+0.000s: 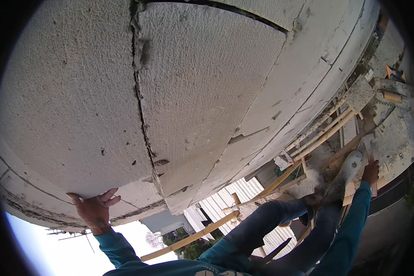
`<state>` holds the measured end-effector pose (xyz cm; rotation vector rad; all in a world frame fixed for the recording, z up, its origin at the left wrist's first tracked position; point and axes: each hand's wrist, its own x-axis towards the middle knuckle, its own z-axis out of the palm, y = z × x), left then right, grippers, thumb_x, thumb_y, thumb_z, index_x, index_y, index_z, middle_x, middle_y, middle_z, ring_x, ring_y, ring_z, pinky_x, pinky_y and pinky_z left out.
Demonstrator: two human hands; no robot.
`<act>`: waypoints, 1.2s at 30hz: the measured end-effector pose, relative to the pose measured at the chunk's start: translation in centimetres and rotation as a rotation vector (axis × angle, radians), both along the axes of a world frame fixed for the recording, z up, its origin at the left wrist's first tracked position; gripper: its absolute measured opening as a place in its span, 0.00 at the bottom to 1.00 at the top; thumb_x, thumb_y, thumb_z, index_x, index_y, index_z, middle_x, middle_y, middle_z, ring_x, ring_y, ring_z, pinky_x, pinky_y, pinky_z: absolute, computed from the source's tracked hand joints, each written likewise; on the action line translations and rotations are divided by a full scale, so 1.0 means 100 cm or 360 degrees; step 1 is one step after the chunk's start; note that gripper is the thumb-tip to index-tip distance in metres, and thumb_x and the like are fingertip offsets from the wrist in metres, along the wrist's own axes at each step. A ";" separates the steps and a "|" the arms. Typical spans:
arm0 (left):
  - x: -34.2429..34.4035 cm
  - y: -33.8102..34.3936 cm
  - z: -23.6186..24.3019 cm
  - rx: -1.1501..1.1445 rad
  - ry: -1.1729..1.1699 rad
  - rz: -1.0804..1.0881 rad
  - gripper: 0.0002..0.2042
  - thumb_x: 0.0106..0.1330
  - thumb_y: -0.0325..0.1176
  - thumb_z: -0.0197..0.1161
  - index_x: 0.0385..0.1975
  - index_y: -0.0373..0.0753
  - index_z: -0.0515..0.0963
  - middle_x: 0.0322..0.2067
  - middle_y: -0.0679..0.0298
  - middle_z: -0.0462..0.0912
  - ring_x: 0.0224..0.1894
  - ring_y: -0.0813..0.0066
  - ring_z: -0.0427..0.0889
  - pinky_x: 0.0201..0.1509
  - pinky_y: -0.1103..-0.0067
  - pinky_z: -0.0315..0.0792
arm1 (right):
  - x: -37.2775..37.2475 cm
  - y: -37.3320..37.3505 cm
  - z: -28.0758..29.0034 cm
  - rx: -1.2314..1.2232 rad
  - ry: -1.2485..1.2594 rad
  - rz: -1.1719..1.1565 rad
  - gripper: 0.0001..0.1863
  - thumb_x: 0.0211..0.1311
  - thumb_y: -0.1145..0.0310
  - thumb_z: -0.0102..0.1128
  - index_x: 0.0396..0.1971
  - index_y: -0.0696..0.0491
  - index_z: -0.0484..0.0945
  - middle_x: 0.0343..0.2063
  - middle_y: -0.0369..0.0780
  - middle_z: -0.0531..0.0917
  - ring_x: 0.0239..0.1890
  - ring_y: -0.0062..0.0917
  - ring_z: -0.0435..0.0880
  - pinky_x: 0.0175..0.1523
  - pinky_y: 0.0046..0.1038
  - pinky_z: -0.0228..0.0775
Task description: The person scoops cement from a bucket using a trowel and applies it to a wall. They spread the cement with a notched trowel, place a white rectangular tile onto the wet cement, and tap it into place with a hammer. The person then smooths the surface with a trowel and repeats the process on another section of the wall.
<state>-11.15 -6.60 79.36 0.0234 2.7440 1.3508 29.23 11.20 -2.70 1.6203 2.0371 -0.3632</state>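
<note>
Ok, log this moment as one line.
left hand: open, gripping lower edge of grey block wall | right hand: on wooden slat, grip unclear | bamboo poles beside wall

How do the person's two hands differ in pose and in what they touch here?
The left hand is spread open, fingers flat on the lower edge of a pale grey block in the wall; the right hand reaches far out, low beside a white boot and bamboo poles, and whether it grips anything is unclear. The left looks near and large, the right small. Both have teal sleeves.
</note>
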 end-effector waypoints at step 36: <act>-0.008 0.009 -0.009 0.0430 -0.0243 0.0002 0.37 0.51 0.51 0.75 0.54 0.31 0.71 0.47 0.50 0.83 0.49 0.56 0.82 0.55 0.68 0.73 | -0.360 0.117 0.779 -0.0826 0.3101 -0.1832 0.13 0.71 0.62 0.42 0.28 0.52 0.65 0.21 0.35 0.68 0.21 0.22 0.67 0.27 0.26 0.68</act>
